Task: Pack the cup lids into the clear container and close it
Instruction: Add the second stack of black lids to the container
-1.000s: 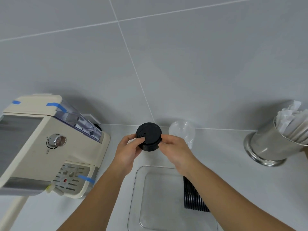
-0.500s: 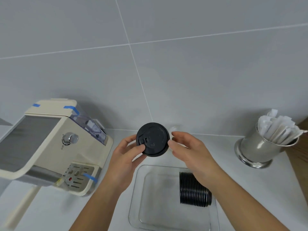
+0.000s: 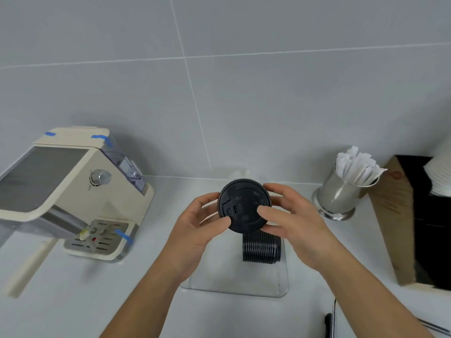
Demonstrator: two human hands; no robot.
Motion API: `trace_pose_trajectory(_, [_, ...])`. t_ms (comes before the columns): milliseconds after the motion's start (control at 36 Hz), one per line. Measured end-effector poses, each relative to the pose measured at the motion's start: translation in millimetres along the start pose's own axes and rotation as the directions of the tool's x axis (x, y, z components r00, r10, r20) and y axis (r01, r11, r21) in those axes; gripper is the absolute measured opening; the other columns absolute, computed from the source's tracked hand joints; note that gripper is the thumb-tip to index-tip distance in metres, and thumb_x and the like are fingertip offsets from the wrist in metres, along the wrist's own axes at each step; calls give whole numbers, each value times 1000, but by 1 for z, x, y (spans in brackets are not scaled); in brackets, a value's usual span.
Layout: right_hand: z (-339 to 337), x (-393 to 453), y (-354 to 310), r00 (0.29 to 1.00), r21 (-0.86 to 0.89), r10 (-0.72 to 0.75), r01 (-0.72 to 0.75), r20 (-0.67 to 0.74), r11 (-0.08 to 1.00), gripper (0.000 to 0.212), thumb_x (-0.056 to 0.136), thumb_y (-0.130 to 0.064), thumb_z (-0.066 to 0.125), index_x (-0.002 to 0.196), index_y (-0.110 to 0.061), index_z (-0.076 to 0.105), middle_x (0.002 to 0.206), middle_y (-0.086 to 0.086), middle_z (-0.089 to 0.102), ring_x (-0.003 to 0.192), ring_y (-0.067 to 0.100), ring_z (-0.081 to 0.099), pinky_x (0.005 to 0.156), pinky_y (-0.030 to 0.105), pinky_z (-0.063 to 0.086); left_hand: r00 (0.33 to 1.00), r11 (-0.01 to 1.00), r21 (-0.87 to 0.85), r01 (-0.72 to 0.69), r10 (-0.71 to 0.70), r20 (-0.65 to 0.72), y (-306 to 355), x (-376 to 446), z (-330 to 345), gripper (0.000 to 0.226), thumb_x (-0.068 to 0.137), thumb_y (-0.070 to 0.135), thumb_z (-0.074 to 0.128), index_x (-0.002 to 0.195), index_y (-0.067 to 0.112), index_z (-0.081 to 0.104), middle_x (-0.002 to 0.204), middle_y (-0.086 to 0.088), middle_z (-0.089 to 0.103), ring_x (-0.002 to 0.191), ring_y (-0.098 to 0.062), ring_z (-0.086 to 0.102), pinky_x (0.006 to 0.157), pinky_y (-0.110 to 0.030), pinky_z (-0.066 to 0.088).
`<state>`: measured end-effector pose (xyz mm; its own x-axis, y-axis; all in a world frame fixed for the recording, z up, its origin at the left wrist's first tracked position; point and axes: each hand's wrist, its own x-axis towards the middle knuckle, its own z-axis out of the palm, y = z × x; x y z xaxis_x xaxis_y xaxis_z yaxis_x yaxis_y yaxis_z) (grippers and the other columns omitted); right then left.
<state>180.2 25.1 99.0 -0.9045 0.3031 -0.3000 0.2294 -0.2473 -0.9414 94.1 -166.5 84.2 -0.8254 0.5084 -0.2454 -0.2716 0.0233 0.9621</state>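
From my remote seat I see 2 bare hands holding a black cup lid (image 3: 244, 205) face-on to the head camera, raised above the clear container (image 3: 280, 284). The left hand (image 3: 195, 230) pinches the lid's left rim, thumb on the front face and fingers curled behind; the right hand (image 3: 290, 220) grips the right rim, thumb pressed on the face and fingers wrapped around the far edge. I cannot tell whether more lids are stacked behind the front one.

Raised marks and a small sip-hole tab show on the lid's face, but the embossed writing is too blurred for me to read.

Inside the clear container, toward its right wall and just below the held lid, a row of black lids (image 3: 260, 247) lies on edge, packed face to face. The container sits open on the white counter (image 3: 73, 301).

Left of the container stands a cream espresso machine (image 3: 73, 191) with a chrome knob and strips of blue tape at its corners and drip tray; I can read no brand on it. Right of the container, a steel cup (image 3: 339, 196) holds white paper-wrapped sticks. Further right of the container sits a brown-sided box (image 3: 400, 230) with a black interior. A grey tiled wall (image 3: 244, 93) rises behind the container.
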Motion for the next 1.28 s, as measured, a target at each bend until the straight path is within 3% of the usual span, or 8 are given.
trace_pose_trajectory(139, [-14,-16,8,999,-34,4,-6,-47,999,52,67,-24,77,118,-31,66,115,5,70,101,23,72,90,45,58,995,996,-44,79,-77,56,-5,-9,10,60,72,30,77,128,16,60,120,-14,71,117,-30,65,105,-38,48])
trace_pose_trajectory(333, [-23,-35,29,998,-169,-1,-8,-57,986,49,80,-10,76,121,-34,63,117,-3,69,95,15,73,84,33,58,982,970,182,159,-176,76,-15,-15,14,66,65,36,80,128,30,60,123,4,71,114,-15,67,109,-44,45])
trace_pose_trajectory(556, [-28,-46,60,1000,-341,4,-6,-7,940,57,76,-7,78,99,-57,64,106,-22,73,103,1,68,94,25,52,931,911,303,279,-333,146,-36,-20,10,63,80,10,75,136,32,56,131,10,63,110,-2,67,102,-35,51])
trace_pose_trajectory(750, [-26,-49,78,997,-477,80,-80,-19,875,68,79,-12,78,139,-27,51,129,-9,56,119,7,57,106,24,46,890,898,178,403,-429,152,-57,-18,13,31,94,23,64,126,23,63,118,0,74,109,-18,70,99,-36,53])
trace_pose_trajectory(917, [-26,-47,90,998,-594,51,-24,30,804,72,79,-13,76,144,-27,47,136,-9,53,125,7,53,107,17,39,879,872,131,472,-477,6,-72,-10,20,29,95,33,62,112,11,69,113,-10,74,101,-23,73,90,-31,57])
trace_pose_trajectory(1111, [-24,-43,97,998,-745,15,34,59,667,70,79,-14,71,143,-27,47,139,-8,55,124,12,54,110,27,40,864,860,87,502,-502,-21,-83,-6,26,29,97,29,59,115,8,66,118,-12,72,109,-26,70,93,-34,56])
trace_pose_trajectory(1194, [-22,-41,99,996,-803,12,67,92,592,70,82,-14,70,147,-25,44,149,-8,46,133,13,47,109,18,32,856,852,88,517,-516,-28,-86,-3,27,28,96,28,62,115,8,66,118,-13,72,111,-27,68,90,-32,57])
trace_pose_trajectory(1278, [-19,-40,103,993,-846,36,77,113,527,72,86,-17,66,151,-27,37,158,-8,34,143,14,37,117,24,28,852,847,101,522,-523,-12,-87,-2,29,24,95,26,63,112,10,68,114,-12,74,109,-27,69,92,-33,56])
